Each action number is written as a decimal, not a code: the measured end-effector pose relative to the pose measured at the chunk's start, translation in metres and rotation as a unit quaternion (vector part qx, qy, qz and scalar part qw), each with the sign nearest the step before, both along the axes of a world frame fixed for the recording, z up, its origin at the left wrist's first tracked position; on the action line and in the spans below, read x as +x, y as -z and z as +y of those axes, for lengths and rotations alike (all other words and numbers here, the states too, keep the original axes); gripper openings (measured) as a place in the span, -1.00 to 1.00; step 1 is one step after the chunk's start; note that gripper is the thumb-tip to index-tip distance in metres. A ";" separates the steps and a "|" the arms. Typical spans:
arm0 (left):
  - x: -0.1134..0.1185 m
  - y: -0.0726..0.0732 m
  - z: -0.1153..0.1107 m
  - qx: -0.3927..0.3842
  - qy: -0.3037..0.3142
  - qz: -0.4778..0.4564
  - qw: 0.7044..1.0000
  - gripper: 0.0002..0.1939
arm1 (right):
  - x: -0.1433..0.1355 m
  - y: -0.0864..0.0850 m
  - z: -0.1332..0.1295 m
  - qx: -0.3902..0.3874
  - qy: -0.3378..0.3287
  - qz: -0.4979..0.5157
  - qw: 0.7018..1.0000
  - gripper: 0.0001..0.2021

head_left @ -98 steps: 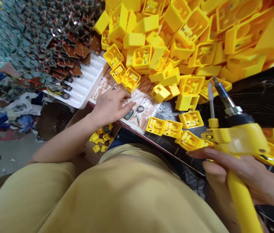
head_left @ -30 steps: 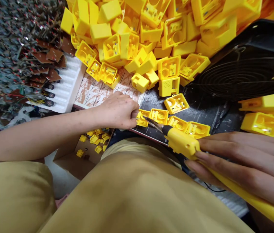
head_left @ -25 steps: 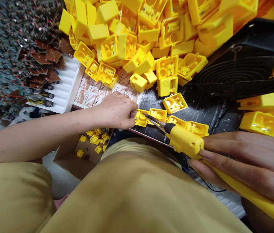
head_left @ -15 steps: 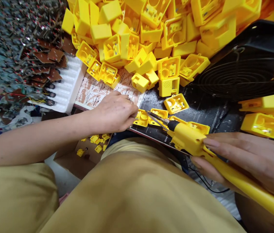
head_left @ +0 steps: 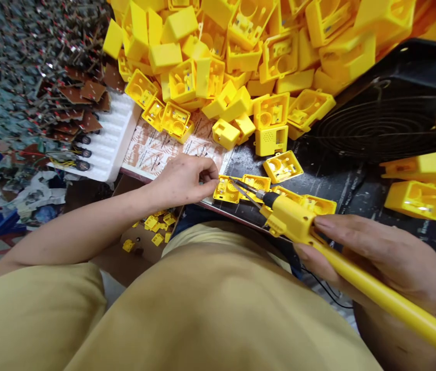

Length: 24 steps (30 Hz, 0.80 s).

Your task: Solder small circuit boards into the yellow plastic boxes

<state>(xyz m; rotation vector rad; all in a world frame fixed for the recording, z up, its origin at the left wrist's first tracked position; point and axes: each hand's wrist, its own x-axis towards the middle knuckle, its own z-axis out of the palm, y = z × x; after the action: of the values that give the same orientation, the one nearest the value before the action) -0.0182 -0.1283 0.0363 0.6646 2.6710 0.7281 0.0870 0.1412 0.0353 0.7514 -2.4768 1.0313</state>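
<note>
My right hand [head_left: 380, 257] is wrapped round a yellow soldering iron [head_left: 291, 216] with a metal feed tube beside its tip. The tip reaches over the leftmost yellow housing [head_left: 227, 189] in a row along the table's front edge. At that housing's left side is my left hand [head_left: 190, 180], thumb and forefinger pinched at its rim; whether they hold the housing or a small part in it is too small to tell. Further right in the row lie more open housings, among them one [head_left: 255, 184] just behind the iron's tip.
Many yellow housings [head_left: 183, 77] are heaped at the back. A black fan [head_left: 376, 113] stands at the right. Circuit boards pile up by a white foam tray [head_left: 119, 134] at the left. Below is a cardboard box [head_left: 144, 257] with small yellow parts.
My left hand has turned, so that the thumb and forefinger now show in a pinch. My right hand and the iron have shifted slightly left. The whole view has moved a little.
</note>
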 end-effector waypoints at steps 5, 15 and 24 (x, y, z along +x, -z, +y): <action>0.001 0.003 0.001 0.000 -0.012 0.020 1.000 -0.87 | 0.003 0.002 -0.003 0.023 -0.005 -0.007 1.000 -0.88; -0.001 0.006 0.005 -0.022 0.010 0.028 0.999 -0.86 | -0.013 -0.008 -0.012 0.053 -0.083 0.115 0.988 -0.81; -0.002 0.006 0.005 -0.027 0.012 0.020 0.999 -0.88 | 0.005 -0.023 -0.003 0.103 0.020 -0.024 0.994 -0.88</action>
<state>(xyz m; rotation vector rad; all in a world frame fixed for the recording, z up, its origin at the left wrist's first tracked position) -0.0202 -0.1236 0.0306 0.7044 2.7039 0.6404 0.0917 0.1384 0.0582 0.7423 -2.6575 0.7974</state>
